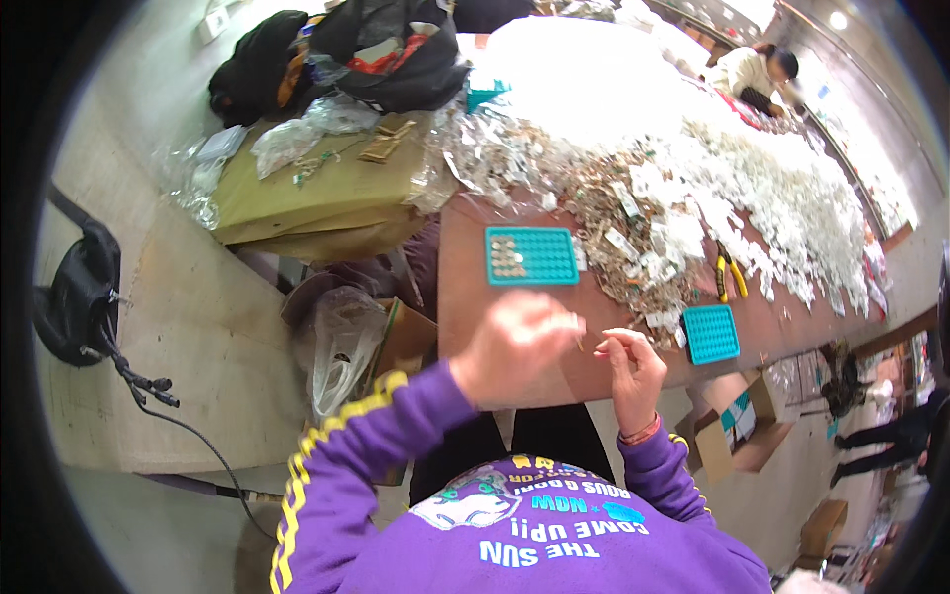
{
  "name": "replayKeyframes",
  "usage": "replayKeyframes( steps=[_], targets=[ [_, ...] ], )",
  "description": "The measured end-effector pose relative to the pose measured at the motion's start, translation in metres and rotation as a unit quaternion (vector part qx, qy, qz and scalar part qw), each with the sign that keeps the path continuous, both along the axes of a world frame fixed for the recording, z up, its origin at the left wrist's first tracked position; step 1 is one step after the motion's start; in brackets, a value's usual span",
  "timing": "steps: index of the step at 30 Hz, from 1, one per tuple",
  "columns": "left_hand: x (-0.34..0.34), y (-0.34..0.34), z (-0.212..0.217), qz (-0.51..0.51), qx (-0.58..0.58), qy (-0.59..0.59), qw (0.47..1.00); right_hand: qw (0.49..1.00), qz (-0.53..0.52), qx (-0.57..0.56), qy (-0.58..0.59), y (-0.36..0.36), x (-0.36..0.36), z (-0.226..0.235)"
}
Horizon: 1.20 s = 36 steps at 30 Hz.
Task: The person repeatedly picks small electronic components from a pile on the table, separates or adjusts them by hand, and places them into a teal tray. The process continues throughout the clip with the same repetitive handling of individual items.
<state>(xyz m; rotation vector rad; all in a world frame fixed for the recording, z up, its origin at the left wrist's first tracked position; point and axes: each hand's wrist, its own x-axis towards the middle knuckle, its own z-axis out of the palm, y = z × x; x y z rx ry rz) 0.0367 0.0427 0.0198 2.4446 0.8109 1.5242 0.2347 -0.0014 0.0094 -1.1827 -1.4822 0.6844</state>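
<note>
My left hand point(520, 342) hovers over the near edge of the brown table, just below a teal grid tray point(577, 259). Motion smears its fingers, and what they may hold is not clear. Close by on the right, my right hand point(633, 374) has its thumb and fingertips pinched together; anything between them is too small to name. Small round pieces fill several pockets on the left side of the tray. A second teal grid tray point(711, 335) lies right of my right hand, with pliers point(730, 272) with yellow and black handles just beyond it.
A heap of tangled brown and silvery small parts point(623, 247) spreads behind the trays, merging into a large pile of white pieces point(782, 198). Another person point(752, 74) leans over the far end. An open cardboard box point(740, 436) stands right of the table; a plastic bag point(346, 346) hangs left.
</note>
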Motion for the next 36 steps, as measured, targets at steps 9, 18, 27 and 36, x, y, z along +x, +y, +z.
replayKeyframes(
  steps=[9,18,27,36],
  targets=[
    [0.057,0.168,0.021,0.106,-0.039,0.237,0.965,0.999,-0.018,0.001,-0.045,-0.018,0.023,0.002],
    [0.091,0.213,0.011,0.059,0.025,0.286,0.956,0.994,-0.008,0.026,-0.104,-0.010,0.048,0.010],
    [0.057,0.177,0.017,0.112,-0.096,0.016,0.989,0.943,-0.036,0.123,-0.308,0.093,0.062,0.044],
    [-0.006,0.047,-0.017,-0.074,-0.522,-0.425,0.735,0.791,-0.139,0.134,-0.581,0.171,0.055,0.040]
  ],
)
